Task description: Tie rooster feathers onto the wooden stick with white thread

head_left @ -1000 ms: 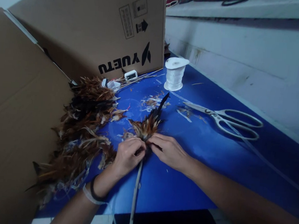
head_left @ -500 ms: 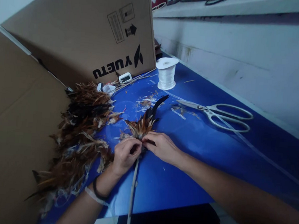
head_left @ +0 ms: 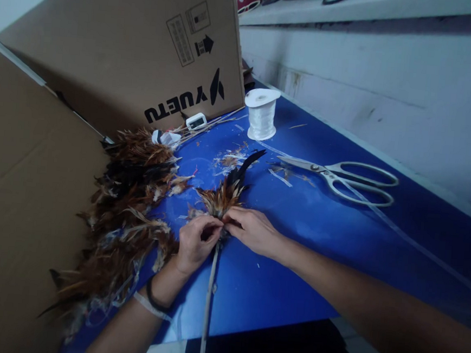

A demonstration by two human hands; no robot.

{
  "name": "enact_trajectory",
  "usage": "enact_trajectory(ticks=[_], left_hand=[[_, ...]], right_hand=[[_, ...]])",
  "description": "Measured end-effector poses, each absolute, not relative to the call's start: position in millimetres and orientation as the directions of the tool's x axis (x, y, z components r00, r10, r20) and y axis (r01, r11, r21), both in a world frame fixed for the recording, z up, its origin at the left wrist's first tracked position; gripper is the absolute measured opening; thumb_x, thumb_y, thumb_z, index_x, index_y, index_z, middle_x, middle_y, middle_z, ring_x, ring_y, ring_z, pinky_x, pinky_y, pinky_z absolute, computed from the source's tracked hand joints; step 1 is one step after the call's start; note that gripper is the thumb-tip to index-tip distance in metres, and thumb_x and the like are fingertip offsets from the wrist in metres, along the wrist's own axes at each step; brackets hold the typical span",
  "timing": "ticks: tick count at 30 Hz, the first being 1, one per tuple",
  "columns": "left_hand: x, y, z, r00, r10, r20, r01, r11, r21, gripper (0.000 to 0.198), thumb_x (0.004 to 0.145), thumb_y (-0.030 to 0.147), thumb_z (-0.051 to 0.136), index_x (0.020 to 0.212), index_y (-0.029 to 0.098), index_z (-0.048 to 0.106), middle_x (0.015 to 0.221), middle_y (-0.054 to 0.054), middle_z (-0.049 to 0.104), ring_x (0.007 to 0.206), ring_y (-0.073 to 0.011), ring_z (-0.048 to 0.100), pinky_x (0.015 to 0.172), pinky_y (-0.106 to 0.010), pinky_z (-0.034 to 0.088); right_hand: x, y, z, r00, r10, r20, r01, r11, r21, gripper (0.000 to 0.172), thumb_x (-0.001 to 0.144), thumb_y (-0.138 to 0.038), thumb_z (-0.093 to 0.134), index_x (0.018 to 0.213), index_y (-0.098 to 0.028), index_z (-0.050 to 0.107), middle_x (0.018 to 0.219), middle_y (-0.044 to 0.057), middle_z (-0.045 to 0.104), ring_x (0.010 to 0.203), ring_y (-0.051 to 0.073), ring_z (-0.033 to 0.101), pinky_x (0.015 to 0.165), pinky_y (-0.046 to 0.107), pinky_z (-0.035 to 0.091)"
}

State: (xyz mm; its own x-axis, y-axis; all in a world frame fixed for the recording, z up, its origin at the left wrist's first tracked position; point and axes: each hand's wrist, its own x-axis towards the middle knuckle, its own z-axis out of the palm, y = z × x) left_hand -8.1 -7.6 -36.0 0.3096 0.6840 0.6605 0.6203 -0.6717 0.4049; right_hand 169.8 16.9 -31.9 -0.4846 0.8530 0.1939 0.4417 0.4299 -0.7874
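Observation:
A bundle of brown and black feathers point(head_left: 221, 197) sits at the top end of a thin stick point(head_left: 209, 299), whose lower end runs off the table's near edge. My left hand point(head_left: 198, 241) pinches at the base of the feathers, thumb and forefinger closed. From the other side, my right hand point(head_left: 251, 229) pinches the same spot, its fingertips almost meeting the left ones. Whatever fine piece lies between the fingertips is too small to make out. A dark band and a clear ribbon point(head_left: 150, 304) circle my left wrist.
Loose feathers point(head_left: 125, 233) are heaped along the left, against cardboard point(head_left: 119, 47). A spool of white ribbon point(head_left: 261, 116) stands at the back, its strand trailing right beneath scissors point(head_left: 341, 179). A small white device point(head_left: 196, 121) and scraps point(head_left: 232, 160) lie on the blue table point(head_left: 292, 279).
Both hands stay at the base of the feathers, with only a slight shift of the fingers. The whole view has moved a little.

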Motion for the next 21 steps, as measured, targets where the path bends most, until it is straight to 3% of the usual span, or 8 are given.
enact_trajectory(ticks=[9, 21], left_hand=[[-11.0, -8.2, -41.7, 0.294, 0.742, 0.603, 0.620, -0.628, 0.470, 0.021, 0.076, 0.010, 0.062, 0.095, 0.018, 0.054, 0.081, -0.001, 0.068, 0.072, -0.0098, 0.067, 0.067, -0.021, 0.056], [-10.6, -8.2, -41.2, 0.343, 0.692, 0.635, 0.647, -0.664, 0.374, 0.028, 0.075, 0.008, 0.062, 0.099, 0.019, 0.052, 0.082, -0.001, 0.066, 0.070, -0.0103, 0.064, 0.066, -0.022, 0.055]], right_hand=[[166.3, 13.6, -26.7, -0.458, 0.872, 0.172, 0.583, 0.441, -0.683, 0.008, 0.077, -0.014, 0.053, 0.080, -0.019, 0.059, 0.078, -0.001, 0.062, 0.068, 0.012, 0.054, 0.059, 0.023, 0.030], [165.3, 12.8, -28.0, -0.432, 0.880, 0.195, 0.530, 0.423, -0.735, 0.008, 0.072, -0.011, 0.052, 0.073, -0.019, 0.056, 0.069, -0.002, 0.057, 0.062, 0.011, 0.049, 0.058, 0.023, 0.031]])
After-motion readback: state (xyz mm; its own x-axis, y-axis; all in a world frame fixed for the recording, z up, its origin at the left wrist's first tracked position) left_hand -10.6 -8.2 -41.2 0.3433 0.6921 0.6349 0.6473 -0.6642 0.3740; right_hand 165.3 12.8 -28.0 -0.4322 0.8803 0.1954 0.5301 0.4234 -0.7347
